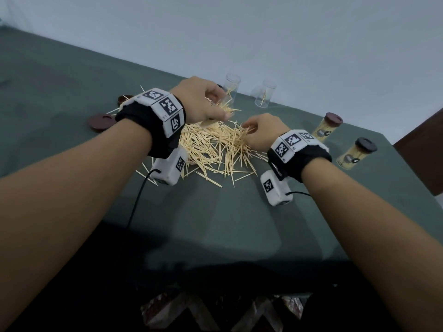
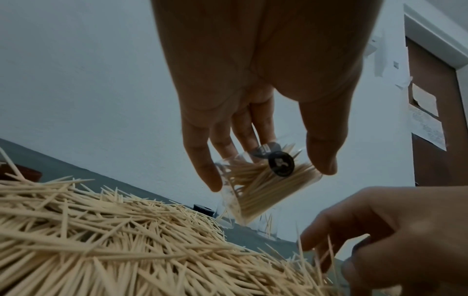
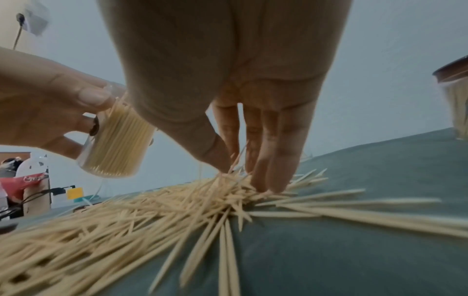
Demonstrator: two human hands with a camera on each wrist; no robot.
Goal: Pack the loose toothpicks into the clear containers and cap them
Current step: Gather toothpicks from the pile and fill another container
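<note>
While the left hand (image 2: 253, 96) grips a tilted clear container (image 2: 263, 186) above the toothpick pile (image 1: 215, 149), the right hand (image 1: 261, 133) pinches toothpicks at the pile's right edge. Bare green worktop (image 1: 215, 224) lies on the near side; capped containers (image 1: 328, 128) stand near the right edge.

Capped containers (image 1: 328, 128): I counted two, full.
Open containers (image 1: 265, 93): I saw three, one held.
Loose caps (image 1: 100, 121): I made out two.
Toothpick pile (image 1: 211, 147): one, uncountable.
</note>
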